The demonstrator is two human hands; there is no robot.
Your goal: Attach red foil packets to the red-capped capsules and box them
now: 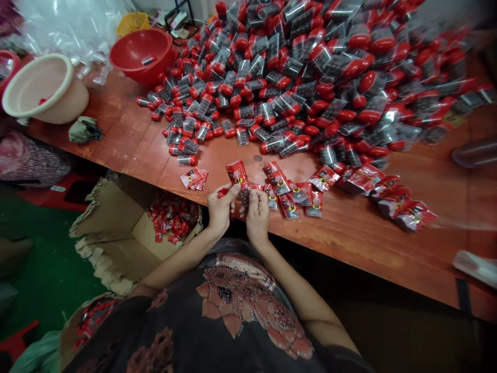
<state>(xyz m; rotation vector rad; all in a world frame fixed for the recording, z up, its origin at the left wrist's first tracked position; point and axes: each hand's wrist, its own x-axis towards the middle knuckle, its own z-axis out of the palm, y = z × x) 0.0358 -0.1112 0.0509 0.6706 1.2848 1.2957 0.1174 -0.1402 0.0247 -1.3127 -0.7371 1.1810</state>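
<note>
Between my hands, at the table's front edge, is a small red printed packet [237,173] with a dark lower part. My left hand [220,208] pinches its left side between thumb and fingers, and a bit of red shows beside those fingers. The thumb and fingers of my right hand [257,213] close on the packet's lower right. Just right of my hands, several similar red packets [290,205] lie loosely on the tabletop. A few more packets [197,178] lie overlapped to the left of my left hand.
A large heap of clear tubes with red caps [272,77] covers the table [373,246] behind. More packets [404,202] lie at right. A red bowl [135,39] and a white tub [75,96] stand at left. Below is a torn cardboard box [112,228] holding red packets.
</note>
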